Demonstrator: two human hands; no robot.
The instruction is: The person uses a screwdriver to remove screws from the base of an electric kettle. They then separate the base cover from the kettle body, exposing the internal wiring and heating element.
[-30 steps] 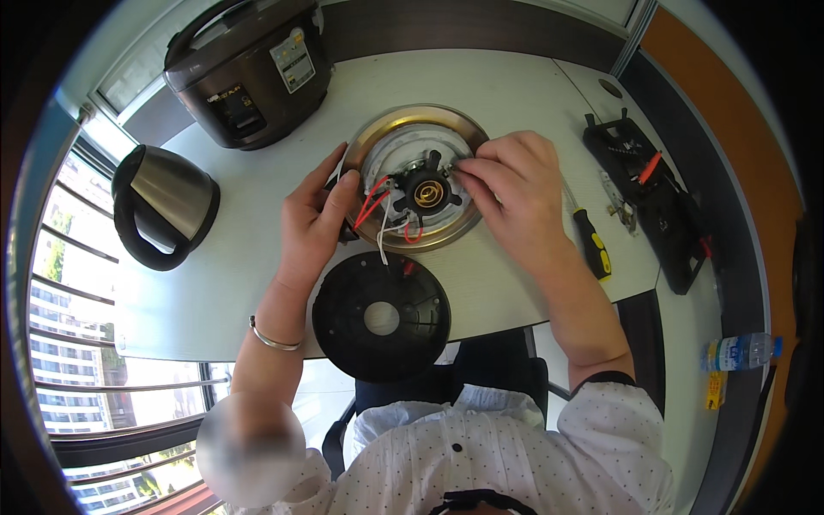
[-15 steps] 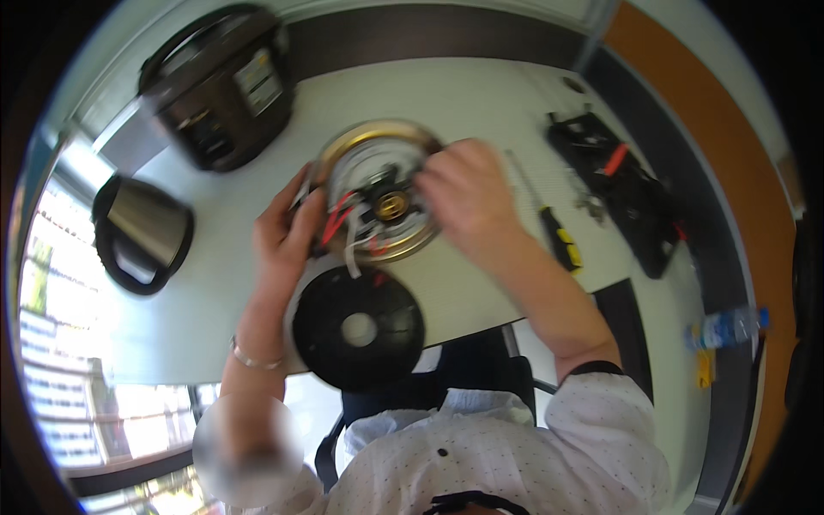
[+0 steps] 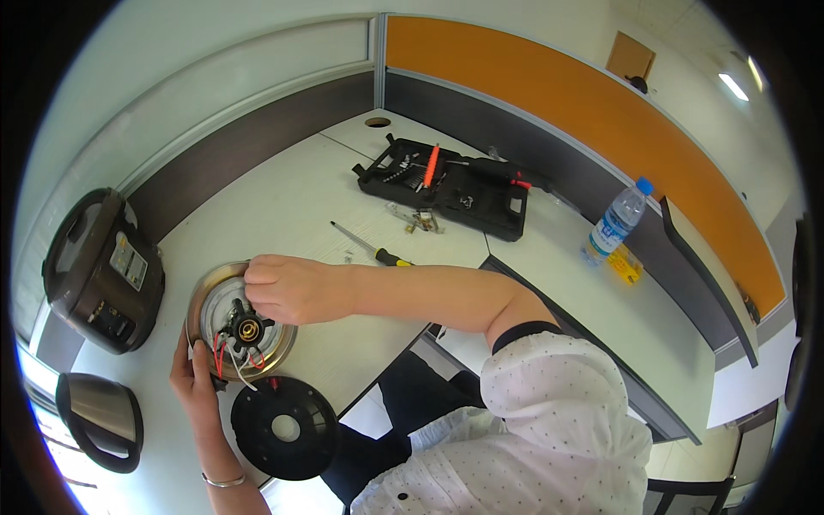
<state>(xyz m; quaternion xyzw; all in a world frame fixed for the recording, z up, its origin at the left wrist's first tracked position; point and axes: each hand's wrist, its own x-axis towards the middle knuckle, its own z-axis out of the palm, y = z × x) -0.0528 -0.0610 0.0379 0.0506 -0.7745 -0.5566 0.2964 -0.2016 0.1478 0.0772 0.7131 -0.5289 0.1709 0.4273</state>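
Note:
A round metal appliance base lies underside up, with a black connector at its middle and red and white wires around it. My left hand grips its near left rim, thumb on top and fingers partly hidden beneath. Over its upper right part is my right hand, fingers curled down inside the rim; whatever they hold is hidden. A black disc with a central hole sits at the table's near edge, close below the base. The end of a white wire reaches toward this disc.
Left of my hands stand a brown rice cooker and a steel kettle. Beyond my right forearm lie a yellow-black screwdriver, small metal parts and an open black tool case. A water bottle stands farther right.
My view has swung to the right, so the table's things sit farther left and more of the right side shows. Both hands stay at the metal base.

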